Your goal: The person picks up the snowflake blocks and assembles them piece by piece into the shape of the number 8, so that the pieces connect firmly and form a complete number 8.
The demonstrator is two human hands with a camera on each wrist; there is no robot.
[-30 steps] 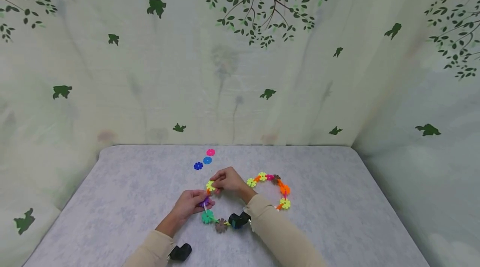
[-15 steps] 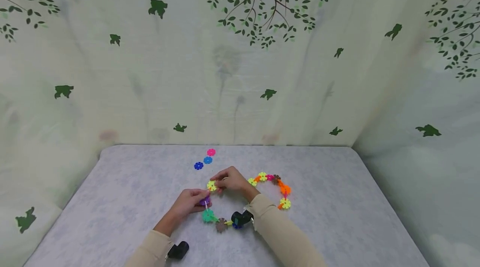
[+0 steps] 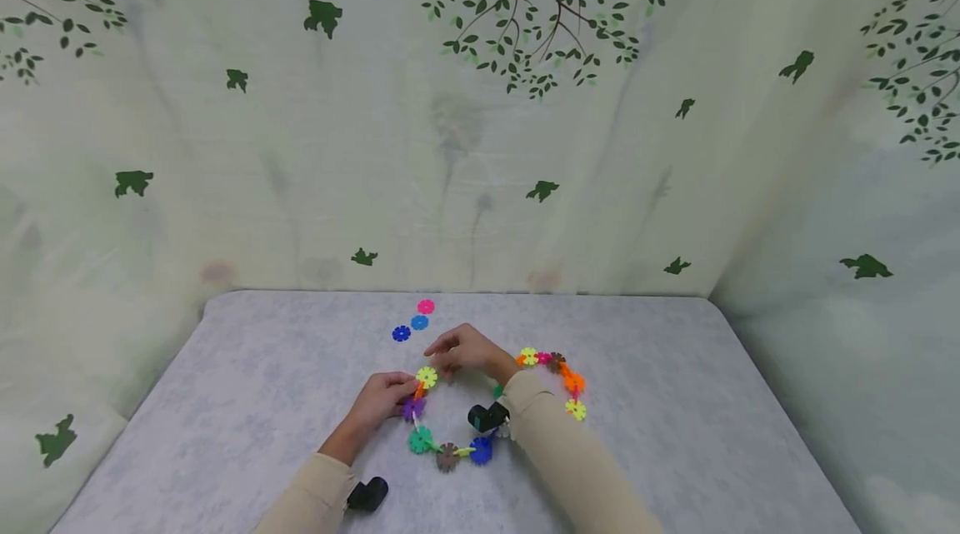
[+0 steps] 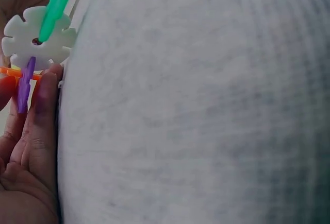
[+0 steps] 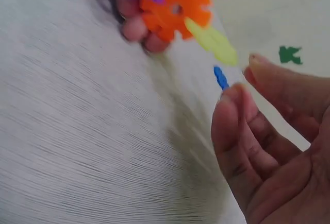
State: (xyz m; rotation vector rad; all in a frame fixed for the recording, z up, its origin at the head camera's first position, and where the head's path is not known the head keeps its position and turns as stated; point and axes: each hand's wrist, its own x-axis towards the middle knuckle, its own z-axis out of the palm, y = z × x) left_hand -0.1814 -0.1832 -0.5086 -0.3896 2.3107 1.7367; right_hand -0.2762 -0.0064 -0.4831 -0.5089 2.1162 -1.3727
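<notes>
My left hand (image 3: 377, 401) holds one end of a chain of slotted flower-shaped plastic discs around its orange disc (image 5: 178, 9) and purple disc (image 3: 412, 410). A yellow disc (image 3: 427, 377) is joined on edge at that end, past the left fingertips. In the left wrist view, a white disc (image 4: 36, 38) and a green disc (image 4: 55, 7) follow the purple one. From there the chain curves on through a brown disc (image 3: 447, 457) and a dark blue disc (image 3: 481, 451). My right hand (image 3: 467, 349) is just right of the yellow disc, thumb and fingers parted, holding nothing.
Pink (image 3: 426, 306), light blue (image 3: 419, 322) and dark blue loose discs (image 3: 401, 334) lie farther back on the grey table (image 3: 285, 351). At right curves a run of orange (image 3: 574, 382), yellow and pink discs, partly behind the right sleeve (image 3: 570, 451). A leaf-printed cloth backs the table.
My right hand has let go of the yellow disc and drawn slightly up and right. The yellow disc stays on the chain held in my left hand.
</notes>
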